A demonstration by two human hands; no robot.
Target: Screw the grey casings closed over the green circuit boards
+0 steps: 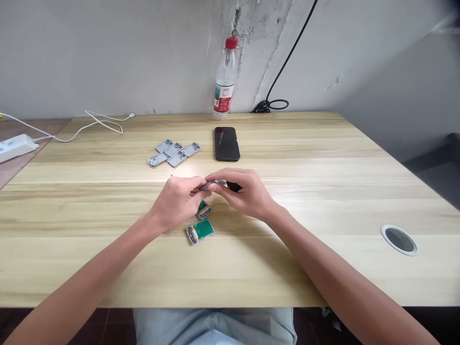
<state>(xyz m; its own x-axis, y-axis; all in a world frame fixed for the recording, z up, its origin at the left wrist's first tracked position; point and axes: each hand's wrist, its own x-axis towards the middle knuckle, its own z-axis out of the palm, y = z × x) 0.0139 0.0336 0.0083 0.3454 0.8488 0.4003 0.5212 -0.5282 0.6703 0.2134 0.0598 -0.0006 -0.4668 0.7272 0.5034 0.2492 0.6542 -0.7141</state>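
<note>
Between them, my left hand [182, 199] and my right hand [244, 191] pinch a thin grey plastic casing [216, 182] above the middle of the table. Fingers of both hands are closed on its edges, and most of it is hidden. Beneath my left hand lies a small open device [204, 210] with a green circuit board, partly covered by the fingers. Nearer the front edge rests a similar open device [203, 231], its green board and a battery-like cylinder facing up. Something black [234, 187] shows under my right hand; I cannot make out what it is.
Several grey plastic shells [174, 152] lie beyond my left hand. A black phone [226, 143] and a red-capped plastic bottle [224, 91] stand farther back. At left are a white cable [97, 123] and power strip [17, 146]. A round cable hole [398, 240] is at right.
</note>
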